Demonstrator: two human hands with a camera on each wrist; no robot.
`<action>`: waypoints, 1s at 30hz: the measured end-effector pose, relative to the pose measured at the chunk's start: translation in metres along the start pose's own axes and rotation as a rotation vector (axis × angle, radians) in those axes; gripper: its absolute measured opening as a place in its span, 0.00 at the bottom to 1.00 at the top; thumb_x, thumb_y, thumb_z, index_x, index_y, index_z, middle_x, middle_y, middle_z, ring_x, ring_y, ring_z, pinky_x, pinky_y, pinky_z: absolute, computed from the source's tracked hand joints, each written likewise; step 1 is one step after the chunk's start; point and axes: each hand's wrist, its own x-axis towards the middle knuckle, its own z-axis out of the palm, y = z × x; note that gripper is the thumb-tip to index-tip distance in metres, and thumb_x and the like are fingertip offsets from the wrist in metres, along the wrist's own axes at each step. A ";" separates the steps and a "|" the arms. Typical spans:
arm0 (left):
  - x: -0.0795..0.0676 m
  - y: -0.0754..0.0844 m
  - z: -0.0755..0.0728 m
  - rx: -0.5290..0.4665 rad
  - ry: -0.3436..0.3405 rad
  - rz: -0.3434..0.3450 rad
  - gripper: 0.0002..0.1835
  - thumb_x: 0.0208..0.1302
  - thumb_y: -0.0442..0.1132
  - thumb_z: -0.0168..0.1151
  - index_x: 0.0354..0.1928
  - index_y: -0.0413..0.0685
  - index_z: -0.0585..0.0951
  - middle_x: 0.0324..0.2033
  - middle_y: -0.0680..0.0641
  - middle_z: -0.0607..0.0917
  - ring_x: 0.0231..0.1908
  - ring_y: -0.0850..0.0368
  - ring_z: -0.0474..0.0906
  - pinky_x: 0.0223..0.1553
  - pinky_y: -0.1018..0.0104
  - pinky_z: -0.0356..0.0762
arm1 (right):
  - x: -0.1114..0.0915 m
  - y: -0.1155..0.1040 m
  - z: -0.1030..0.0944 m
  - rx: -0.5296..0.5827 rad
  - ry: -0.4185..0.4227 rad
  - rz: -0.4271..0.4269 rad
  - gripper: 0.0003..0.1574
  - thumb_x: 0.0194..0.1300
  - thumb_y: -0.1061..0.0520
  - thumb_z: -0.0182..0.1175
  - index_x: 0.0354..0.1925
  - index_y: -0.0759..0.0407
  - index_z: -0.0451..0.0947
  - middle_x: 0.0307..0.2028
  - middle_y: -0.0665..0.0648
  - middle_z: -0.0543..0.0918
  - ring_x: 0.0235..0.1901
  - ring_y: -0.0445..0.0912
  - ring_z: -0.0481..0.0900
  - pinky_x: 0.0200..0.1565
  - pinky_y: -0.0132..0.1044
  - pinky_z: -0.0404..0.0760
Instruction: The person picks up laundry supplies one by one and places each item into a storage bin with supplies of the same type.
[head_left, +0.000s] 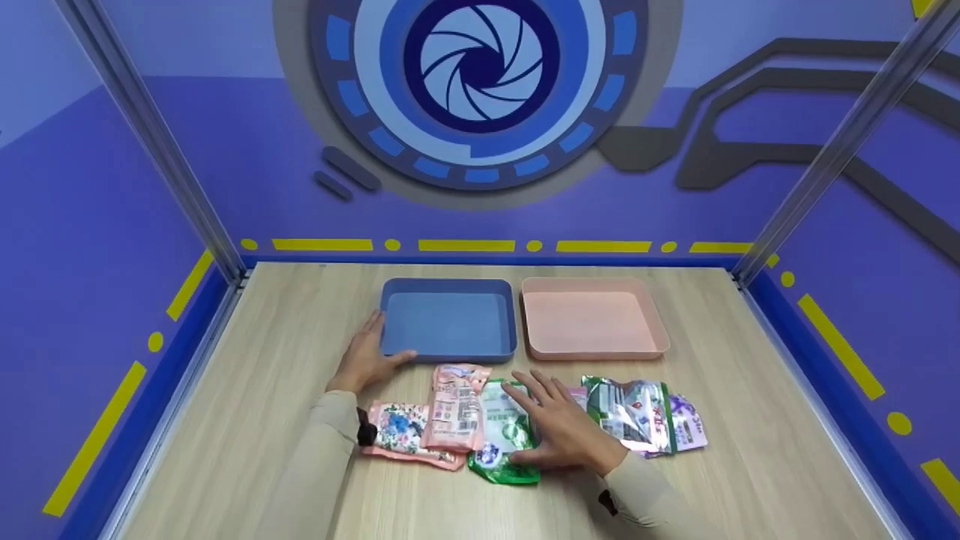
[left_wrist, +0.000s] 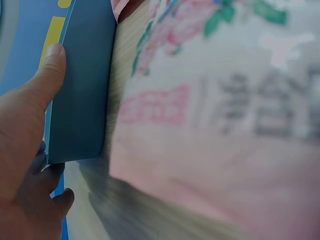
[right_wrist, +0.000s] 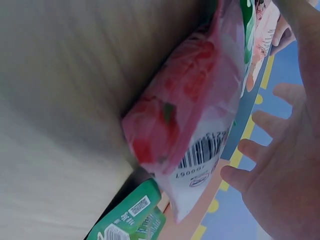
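Note:
At the blue tray [head_left: 450, 324], my left hand [head_left: 366, 361] touches the near left corner. Its thumb lies along the front rim, and its fingers lie along the left side. Above the row of pouches, my right hand [head_left: 566, 429] is spread and holds nothing. A green-and-white pouch [head_left: 504, 429] lies partly beneath it. Beside that, a pink pouch [head_left: 456, 409] overlaps a floral-printed pouch [head_left: 401, 426]. In the right wrist view, a pink bag with red flowers and a barcode [right_wrist: 175, 120] appears beside the spread fingers; the right hand mostly hides it from the head view.
A pink tray [head_left: 596, 319] stands just right of the blue one. Right of my right hand, a silver-and-green pouch [head_left: 628, 412] overlaps a purple pouch [head_left: 688, 424]. Printed walls border the wooden table [head_left: 285, 330] at its back and sides.

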 end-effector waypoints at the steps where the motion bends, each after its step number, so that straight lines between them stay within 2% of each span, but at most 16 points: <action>1: 0.000 0.000 0.000 -0.003 0.001 -0.002 0.59 0.63 0.61 0.71 0.82 0.41 0.47 0.82 0.40 0.45 0.80 0.40 0.43 0.78 0.45 0.47 | 0.001 0.000 0.000 0.002 -0.005 0.000 0.71 0.52 0.20 0.68 0.82 0.48 0.53 0.80 0.60 0.53 0.77 0.67 0.51 0.73 0.68 0.53; 11: 0.000 0.000 0.002 -0.032 0.011 0.012 0.59 0.62 0.60 0.72 0.82 0.39 0.48 0.81 0.38 0.46 0.79 0.38 0.43 0.77 0.44 0.46 | 0.005 -0.005 0.000 0.022 -0.059 0.010 0.72 0.52 0.20 0.67 0.82 0.46 0.50 0.81 0.63 0.50 0.78 0.67 0.49 0.73 0.69 0.50; 19: 0.000 0.000 0.002 -0.074 0.016 -0.011 0.59 0.63 0.57 0.73 0.82 0.41 0.47 0.82 0.40 0.45 0.80 0.41 0.42 0.78 0.46 0.46 | 0.008 -0.004 0.003 0.002 -0.029 -0.053 0.72 0.52 0.21 0.69 0.81 0.52 0.54 0.79 0.68 0.54 0.75 0.70 0.54 0.70 0.72 0.56; 23: -0.001 0.002 0.002 -0.082 0.014 -0.026 0.59 0.63 0.58 0.72 0.82 0.43 0.46 0.82 0.41 0.45 0.80 0.41 0.41 0.78 0.45 0.46 | 0.009 -0.005 0.002 0.000 -0.036 -0.056 0.72 0.52 0.22 0.70 0.81 0.52 0.54 0.78 0.69 0.55 0.75 0.70 0.54 0.70 0.72 0.56; 30: -0.003 0.003 0.003 -0.087 0.016 -0.037 0.59 0.63 0.58 0.72 0.83 0.44 0.47 0.82 0.42 0.45 0.80 0.42 0.41 0.78 0.45 0.46 | 0.011 -0.007 0.001 0.021 -0.124 0.029 0.72 0.51 0.20 0.68 0.82 0.45 0.51 0.79 0.66 0.53 0.77 0.67 0.49 0.73 0.69 0.51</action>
